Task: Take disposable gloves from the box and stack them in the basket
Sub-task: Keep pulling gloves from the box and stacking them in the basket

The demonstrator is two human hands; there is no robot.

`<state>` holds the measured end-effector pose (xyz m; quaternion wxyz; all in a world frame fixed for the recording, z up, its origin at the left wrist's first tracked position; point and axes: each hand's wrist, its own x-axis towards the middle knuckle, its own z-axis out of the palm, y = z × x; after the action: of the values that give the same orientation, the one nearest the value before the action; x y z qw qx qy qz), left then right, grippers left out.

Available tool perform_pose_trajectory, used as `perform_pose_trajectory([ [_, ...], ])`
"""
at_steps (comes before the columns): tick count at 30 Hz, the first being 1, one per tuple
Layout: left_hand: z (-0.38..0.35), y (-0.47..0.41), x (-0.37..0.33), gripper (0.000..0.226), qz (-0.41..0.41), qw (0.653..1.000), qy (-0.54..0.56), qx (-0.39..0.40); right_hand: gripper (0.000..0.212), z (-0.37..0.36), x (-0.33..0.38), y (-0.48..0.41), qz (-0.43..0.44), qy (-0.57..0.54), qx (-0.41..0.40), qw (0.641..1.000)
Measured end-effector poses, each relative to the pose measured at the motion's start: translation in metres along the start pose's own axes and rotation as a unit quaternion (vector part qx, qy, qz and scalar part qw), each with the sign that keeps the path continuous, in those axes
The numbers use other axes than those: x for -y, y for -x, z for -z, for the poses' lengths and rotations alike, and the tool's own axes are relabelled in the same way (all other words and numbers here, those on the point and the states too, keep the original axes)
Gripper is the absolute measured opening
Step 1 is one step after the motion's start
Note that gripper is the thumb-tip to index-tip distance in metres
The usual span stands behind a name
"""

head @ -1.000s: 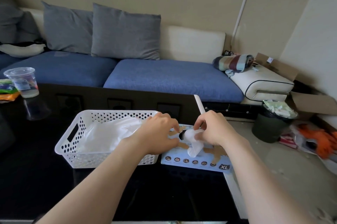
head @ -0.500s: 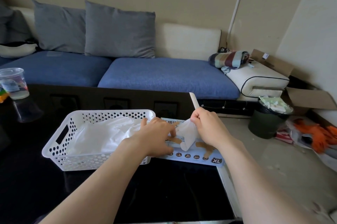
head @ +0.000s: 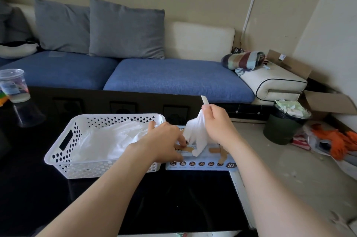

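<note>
A blue glove box marked XL lies flat on the black table, just right of a white perforated basket. The basket holds a loose pile of clear gloves. My right hand pinches a white glove and holds it up above the box, its lower end still at the box opening. My left hand presses down on the box top beside the opening, fingers curled against it.
A plastic cup stands at the table's far left. The blue sofa with grey cushions lies behind the table. A green bin, cardboard boxes and orange clutter sit on the floor to the right.
My right hand has risen, drawing the glove up out of the box. My left hand has stayed on the box top.
</note>
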<state>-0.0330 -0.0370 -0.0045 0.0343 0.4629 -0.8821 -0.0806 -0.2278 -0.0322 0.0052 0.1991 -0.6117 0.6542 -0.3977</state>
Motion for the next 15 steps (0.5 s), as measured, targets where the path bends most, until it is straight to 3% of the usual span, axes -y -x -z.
perform_pose_trajectory([
  [3,-0.001,0.0,0.0,0.042,-0.004,1.0,-0.007,0.006,0.043,0.006,0.011,0.001,-0.007,-0.082,-0.076,0.994],
  [9,0.0,0.001,0.0,0.041,-0.004,1.0,0.011,0.011,0.039,0.009,0.015,0.001,0.037,-0.116,-0.169,0.978],
  [15,0.002,0.001,0.002,0.036,0.016,0.994,0.09,-0.067,0.034,0.008,0.029,0.002,0.047,-0.119,-0.247,0.961],
])
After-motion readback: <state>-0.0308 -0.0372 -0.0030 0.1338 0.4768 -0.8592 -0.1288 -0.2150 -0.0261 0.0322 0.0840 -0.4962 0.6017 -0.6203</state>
